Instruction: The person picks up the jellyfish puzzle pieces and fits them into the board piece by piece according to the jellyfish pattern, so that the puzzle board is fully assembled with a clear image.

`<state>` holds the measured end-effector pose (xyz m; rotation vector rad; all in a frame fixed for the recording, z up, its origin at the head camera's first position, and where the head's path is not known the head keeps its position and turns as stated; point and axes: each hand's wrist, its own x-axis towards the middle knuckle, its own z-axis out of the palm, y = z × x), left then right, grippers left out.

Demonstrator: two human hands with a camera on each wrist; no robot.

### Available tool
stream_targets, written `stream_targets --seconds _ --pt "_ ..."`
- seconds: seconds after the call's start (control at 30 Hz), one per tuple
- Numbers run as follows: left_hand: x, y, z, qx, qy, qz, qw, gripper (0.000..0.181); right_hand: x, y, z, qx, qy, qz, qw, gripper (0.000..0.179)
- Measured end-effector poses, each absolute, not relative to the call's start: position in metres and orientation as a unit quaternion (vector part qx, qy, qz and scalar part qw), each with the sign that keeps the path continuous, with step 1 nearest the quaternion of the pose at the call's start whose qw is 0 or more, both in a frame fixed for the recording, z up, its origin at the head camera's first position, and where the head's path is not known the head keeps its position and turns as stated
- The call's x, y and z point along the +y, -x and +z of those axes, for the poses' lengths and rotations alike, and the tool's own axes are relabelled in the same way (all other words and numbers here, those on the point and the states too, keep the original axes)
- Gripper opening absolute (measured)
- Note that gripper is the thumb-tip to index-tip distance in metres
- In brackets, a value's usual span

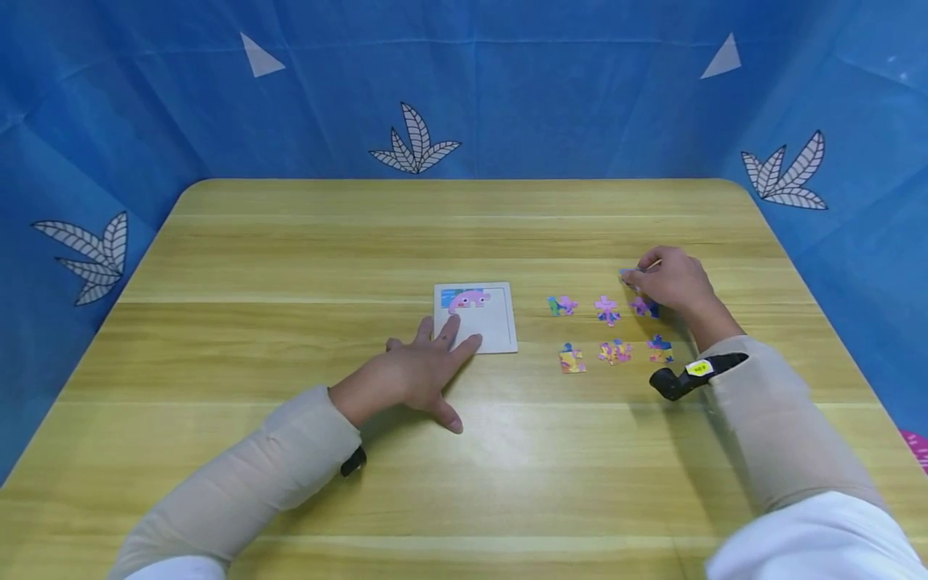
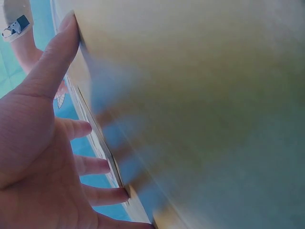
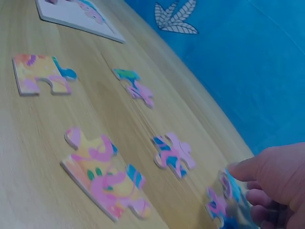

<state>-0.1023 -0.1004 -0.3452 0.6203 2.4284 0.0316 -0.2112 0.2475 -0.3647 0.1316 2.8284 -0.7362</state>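
A white square puzzle board (image 1: 500,332) lies mid-table, with joined pieces showing part of a pink cartoon face (image 1: 471,300) along its upper left. My left hand (image 1: 416,372) spreads its fingers, and the fingertips rest on the board's lower left part. Over at the right, my right hand (image 1: 670,280) pinches a light blue puzzle piece (image 1: 627,275) between thumb and fingers. Just below that hand lies a pink and dark blue piece (image 1: 641,306). The right wrist view shows the thumb against the held piece (image 3: 231,187), partly hidden by the fingers.
Several loose pieces lie in two rows right of the board, among them a green and pink piece (image 1: 562,306), a pink one (image 1: 606,311) and a yellow one (image 1: 572,360). The wooden table (image 1: 326,258) ends at a blue patterned cloth (image 1: 544,89).
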Motion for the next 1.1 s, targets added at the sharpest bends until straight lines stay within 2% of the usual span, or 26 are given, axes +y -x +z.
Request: stream_targets --seconds 0.43,1.1 --pt "-0.108 0.102 -0.344 0.923 -0.221 0.018 0.314 0.120 0.244 0.215 -0.370 0.954 -0.044 -0.274 0.112 0.063" --pt "-0.118 0.101 -0.345 0.926 -0.213 0.006 0.311 0.122 0.223 0.223 -0.373 0.949 -0.031 -0.298 0.094 0.047"
